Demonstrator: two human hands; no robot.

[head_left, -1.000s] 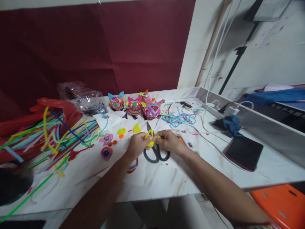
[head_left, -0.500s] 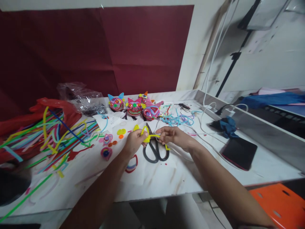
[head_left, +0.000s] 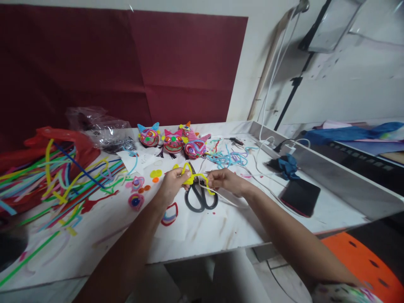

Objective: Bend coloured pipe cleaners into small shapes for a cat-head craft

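Observation:
A bent yellow pipe cleaner point(head_left: 190, 180) with a loop on top is pinched in my left hand point(head_left: 173, 182). Its free end runs right to my right hand point(head_left: 226, 182), whose thumb and fingers close on it, and the tip hangs down past them. Black-handled scissors point(head_left: 195, 202) lie on the table just under and between my hands, their blades partly hidden by the yellow piece. Left of my left hand lie yellow discs point(head_left: 155, 173), orange discs and pink-and-blue coiled pieces point(head_left: 136, 202). A red, white and blue outline shape point(head_left: 170, 214) rests beside my left forearm.
Several decorated animal heads point(head_left: 173, 142) stand at the back, near tangled blue strands point(head_left: 227, 158). Many coloured pipe cleaners point(head_left: 78, 172) spill from a red bag point(head_left: 53, 141) at left. A white cable point(head_left: 268, 189), a dark phone-like slab point(head_left: 301, 197) and blue cloth point(head_left: 288, 166) lie at right.
The yellow strand between my hands has gone from nearly straight to a downward bend near my right fingers. The whole view has shifted slightly; both hands keep their hold.

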